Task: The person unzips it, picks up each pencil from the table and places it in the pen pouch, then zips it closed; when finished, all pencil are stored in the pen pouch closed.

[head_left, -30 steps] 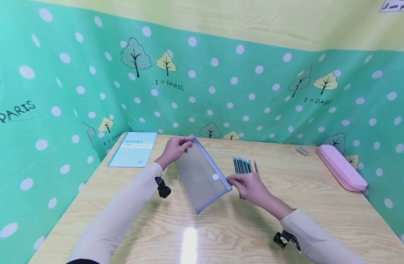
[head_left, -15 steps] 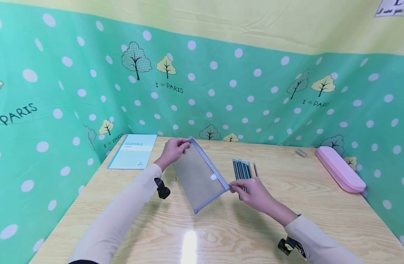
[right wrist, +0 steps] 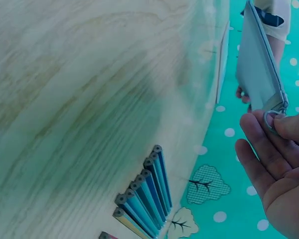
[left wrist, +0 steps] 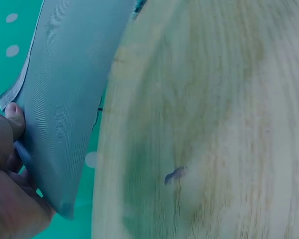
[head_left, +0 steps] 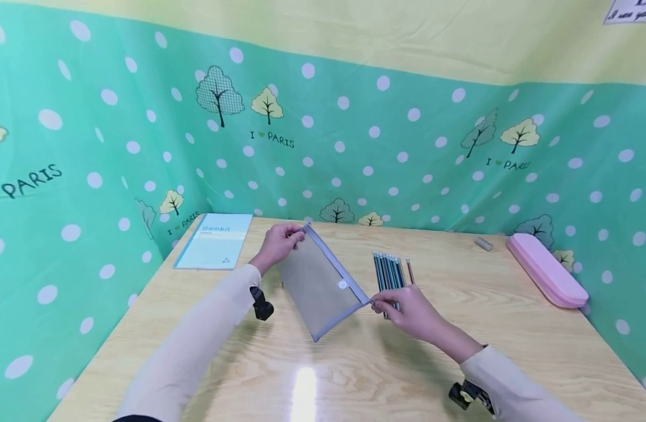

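"Where's the pouch?"

"In front of me, over the middle of the surface [head_left: 386,381]. Put a clock on the grey zip pouch [head_left: 318,287], as my head camera sees it: its zip edge slants from eleven o'clock to four. I can't tell whether its bottom corner touches the wood."

"And your hands?"

"My left grip [head_left: 279,243], between ten and eleven, is clamped on the top corner, thumb against the fingers. My right grip [head_left: 407,312], at four, pinches a small ring [right wrist: 265,121] at the zip's end; the other fingers lie loosely extended."

"What's around you?"

"At three o'clock, the row of dark-and-blue pencils [head_left: 384,272], partly behind my right fingers, one brown pencil [head_left: 410,271] just beside it. Farther out at three, a pink case [head_left: 547,271]; between two and three, a small grey block [head_left: 483,244]. At ten, a pale blue notebook [head_left: 212,243]."
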A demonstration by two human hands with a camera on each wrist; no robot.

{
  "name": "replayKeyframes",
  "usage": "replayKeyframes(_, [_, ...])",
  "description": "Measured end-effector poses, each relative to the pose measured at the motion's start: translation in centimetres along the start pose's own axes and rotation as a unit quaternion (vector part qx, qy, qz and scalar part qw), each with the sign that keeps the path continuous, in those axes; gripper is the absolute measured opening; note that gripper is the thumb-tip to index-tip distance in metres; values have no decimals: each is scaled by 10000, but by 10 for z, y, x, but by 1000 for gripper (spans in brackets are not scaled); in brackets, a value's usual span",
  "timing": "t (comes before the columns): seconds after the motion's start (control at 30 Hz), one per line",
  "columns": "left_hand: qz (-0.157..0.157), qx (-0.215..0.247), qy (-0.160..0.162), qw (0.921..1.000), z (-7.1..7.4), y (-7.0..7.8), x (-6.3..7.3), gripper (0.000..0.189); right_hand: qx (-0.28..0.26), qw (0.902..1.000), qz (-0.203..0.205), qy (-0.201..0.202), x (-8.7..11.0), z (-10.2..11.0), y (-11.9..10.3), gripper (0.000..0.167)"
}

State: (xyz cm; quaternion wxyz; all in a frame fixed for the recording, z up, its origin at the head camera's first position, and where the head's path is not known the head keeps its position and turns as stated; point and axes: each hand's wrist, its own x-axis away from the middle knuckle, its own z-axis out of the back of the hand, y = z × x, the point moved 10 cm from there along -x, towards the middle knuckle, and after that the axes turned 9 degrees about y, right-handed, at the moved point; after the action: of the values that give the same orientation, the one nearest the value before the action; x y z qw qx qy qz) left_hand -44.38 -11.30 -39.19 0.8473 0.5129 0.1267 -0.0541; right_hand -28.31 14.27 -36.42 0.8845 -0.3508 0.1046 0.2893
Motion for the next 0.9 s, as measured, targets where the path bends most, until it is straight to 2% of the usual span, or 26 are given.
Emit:
replayKeyframes(0.1, [-48,-280,-144,9995,-4,1,3,25,-116,9999,22,97,-1,3,-1,14])
replayKeyframes(0.27, [-537,-1123,-193,9920,-8,15,2,32,-185,9986,5,487,-6,15,-1,14])
replayKeyframes(0.33, [-568,-1297,-221,9897,-9,19,3,34,-158,9980,20,616,-7,19,-2,14])
replayKeyframes(0.4, [-429,-1316,-298,9899,-12,19,5,36,-135,9973,60,715,-8,21,-3,14])
replayKeyframes(0.67, [420,-483,-891,9940,-28,27,24,55,78,9936,422,1043,-11,23,-14,12])
replayKeyframes(0.8, [665,81,-1117,9915,-38,32,32,63,384,9851,987,1353,-12,23,-27,13])
replayKeyframes(0.9, [847,486,-1176,9882,-47,32,39,80,748,9714,1565,1619,-11,21,-42,14])
